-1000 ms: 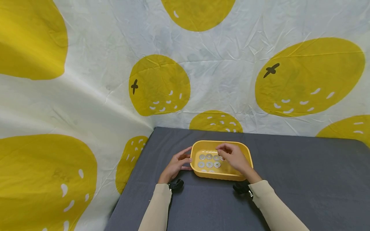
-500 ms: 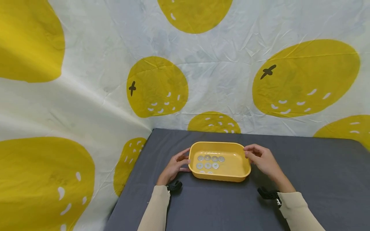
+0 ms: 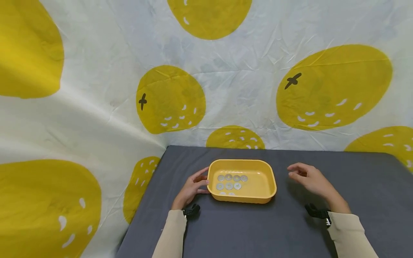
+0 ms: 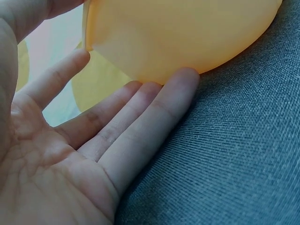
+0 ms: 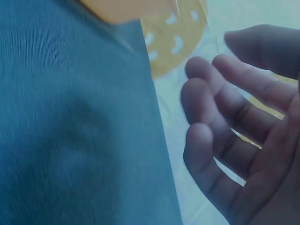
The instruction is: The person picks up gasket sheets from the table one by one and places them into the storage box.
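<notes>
A yellow plastic tray (image 3: 259, 198) with rounded corners sits on the dark cloth. Flat silver metal washers (image 3: 228, 186), several of them, lie in rows in its left half, and the front wall partly hides the nearest ones. My left hand (image 3: 190, 189) is at the tray's left end. In the left wrist view its nearly straight fingers (image 4: 145, 126) touch the outer wall low down, with the thumb up near the rim. To the right of the tray, my right hand (image 3: 314, 181) hovers over the cloth, fingers loosely bent and nothing between them.
Dark grey cloth (image 3: 245, 233) covers the table, whose far edge meets a white curtain (image 3: 245, 96) printed with large yellow fruit. The curtain also closes off the left side. A black strap with a camera sits on each wrist.
My right hand has come out of the tray, passed its right rim and moved farther right, clear of it. My left hand has stayed against the tray's left end.
</notes>
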`<state>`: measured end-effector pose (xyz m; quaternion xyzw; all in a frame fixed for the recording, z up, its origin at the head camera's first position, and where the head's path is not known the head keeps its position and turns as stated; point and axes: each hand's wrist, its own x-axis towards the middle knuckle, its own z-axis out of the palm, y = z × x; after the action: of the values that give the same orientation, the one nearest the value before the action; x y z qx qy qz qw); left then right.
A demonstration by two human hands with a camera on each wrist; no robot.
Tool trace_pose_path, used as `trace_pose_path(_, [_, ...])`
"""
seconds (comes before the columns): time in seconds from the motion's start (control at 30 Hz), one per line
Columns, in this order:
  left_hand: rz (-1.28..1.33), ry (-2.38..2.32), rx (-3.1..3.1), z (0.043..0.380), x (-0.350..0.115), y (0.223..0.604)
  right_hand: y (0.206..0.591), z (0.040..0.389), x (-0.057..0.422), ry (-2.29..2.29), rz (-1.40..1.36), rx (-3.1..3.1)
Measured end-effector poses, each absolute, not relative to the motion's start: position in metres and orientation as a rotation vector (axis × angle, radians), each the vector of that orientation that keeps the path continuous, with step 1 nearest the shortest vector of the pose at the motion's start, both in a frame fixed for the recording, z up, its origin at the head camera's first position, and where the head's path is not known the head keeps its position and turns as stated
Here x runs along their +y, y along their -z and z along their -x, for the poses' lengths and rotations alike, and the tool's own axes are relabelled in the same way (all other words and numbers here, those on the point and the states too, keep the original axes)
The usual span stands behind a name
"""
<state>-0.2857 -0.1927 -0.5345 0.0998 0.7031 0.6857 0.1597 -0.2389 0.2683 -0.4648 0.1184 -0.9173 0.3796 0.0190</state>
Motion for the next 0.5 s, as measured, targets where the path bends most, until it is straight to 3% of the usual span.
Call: trace_pose_path(0.5, [-0.18, -2.038, 2.201, 0.286, -0.199, 0.525, 0.478, 0.243, 0.27, -0.994, -0.338, -2.955])
